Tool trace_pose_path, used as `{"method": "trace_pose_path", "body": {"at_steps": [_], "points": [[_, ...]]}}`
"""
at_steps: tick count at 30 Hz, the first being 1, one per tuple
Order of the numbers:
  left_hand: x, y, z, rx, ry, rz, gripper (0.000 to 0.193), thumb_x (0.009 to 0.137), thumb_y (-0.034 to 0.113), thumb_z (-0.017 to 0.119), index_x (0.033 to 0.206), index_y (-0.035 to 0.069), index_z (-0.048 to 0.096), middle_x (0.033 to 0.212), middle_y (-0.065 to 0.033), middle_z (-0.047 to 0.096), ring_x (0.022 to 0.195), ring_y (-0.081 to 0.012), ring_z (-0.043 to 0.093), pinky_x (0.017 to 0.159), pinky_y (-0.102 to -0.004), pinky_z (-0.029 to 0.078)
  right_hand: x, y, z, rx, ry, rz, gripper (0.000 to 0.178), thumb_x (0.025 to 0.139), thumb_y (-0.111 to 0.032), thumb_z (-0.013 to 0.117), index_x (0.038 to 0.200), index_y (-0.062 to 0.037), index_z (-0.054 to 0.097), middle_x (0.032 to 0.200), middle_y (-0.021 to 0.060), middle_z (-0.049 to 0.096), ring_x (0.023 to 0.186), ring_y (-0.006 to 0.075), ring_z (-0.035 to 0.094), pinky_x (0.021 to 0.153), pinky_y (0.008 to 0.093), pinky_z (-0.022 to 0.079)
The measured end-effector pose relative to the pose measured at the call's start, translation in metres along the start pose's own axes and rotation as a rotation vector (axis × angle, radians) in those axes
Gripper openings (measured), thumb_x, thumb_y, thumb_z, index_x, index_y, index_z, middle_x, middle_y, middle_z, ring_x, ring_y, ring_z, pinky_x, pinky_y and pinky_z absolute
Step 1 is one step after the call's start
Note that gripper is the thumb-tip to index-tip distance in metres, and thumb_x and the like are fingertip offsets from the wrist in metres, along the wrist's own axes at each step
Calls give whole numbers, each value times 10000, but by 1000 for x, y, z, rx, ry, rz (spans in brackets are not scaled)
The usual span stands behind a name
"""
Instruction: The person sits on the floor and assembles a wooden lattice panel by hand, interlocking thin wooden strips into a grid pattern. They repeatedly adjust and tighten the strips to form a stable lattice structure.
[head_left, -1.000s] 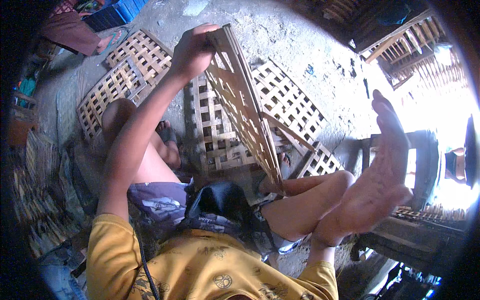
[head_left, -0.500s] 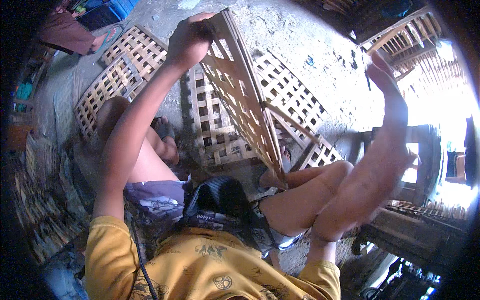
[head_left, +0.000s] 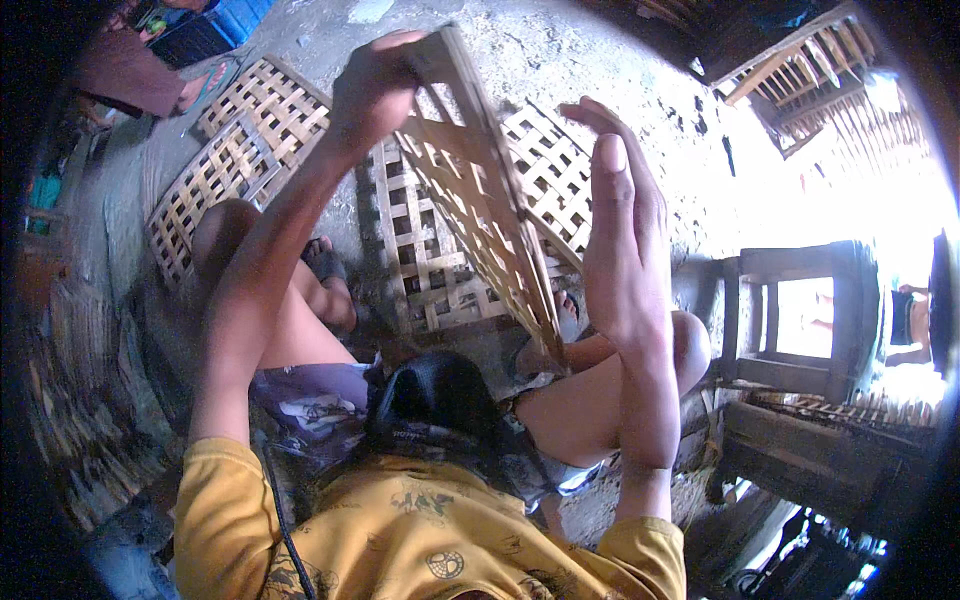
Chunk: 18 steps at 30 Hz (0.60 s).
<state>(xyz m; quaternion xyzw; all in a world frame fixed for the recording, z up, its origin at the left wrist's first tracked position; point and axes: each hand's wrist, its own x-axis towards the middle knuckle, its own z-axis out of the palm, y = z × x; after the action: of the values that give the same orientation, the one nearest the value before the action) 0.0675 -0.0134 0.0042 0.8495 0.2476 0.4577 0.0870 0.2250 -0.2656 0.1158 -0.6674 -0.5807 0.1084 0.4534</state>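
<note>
My left hand grips the top corner of a woven bamboo panel, its fingers wrapped round the wooden edge. The panel stands on edge, tilted, in front of me, its lower end down between my feet. My right hand is raised just right of the panel, apart from it, with fingers stretched out and nothing held. Below the raised panel a second woven panel lies on the floor. Another woven panel lies behind it to the right, partly hidden by my right hand.
Overlapping woven panels lie at the left. Beyond them are a person's foot in a sandal and a blue crate. A wooden frame stands at the right, below a slatted rack. Bundled strips fill the left edge.
My right hand has swung inward from the far right to beside the raised panel. The panel has shifted slightly in my left hand, which still holds its top corner.
</note>
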Motion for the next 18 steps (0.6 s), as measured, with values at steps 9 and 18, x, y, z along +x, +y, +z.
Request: {"method": "trace_pose_path", "body": {"at_steps": [9,18], "points": [[7,-4,3,81,83,100,265,893,99,643,1143,107,729,982,-162,745,942,-373,721,779,-438,584,16,27,-40,778,392,363,357,963,-166,646,1297,-40,635,1220,179,658,1232,265,622,1004,440,525],[-1,-39,-6,81,-22,-68,201,907,156,589,1053,85,707,983,-183,731,928,-425,694,782,-481,580,-4,7,-22,-42,217,-278,417,1040,-289,450,1202,32,662,1266,236,651,1207,346,600,1077,454,419]]}}
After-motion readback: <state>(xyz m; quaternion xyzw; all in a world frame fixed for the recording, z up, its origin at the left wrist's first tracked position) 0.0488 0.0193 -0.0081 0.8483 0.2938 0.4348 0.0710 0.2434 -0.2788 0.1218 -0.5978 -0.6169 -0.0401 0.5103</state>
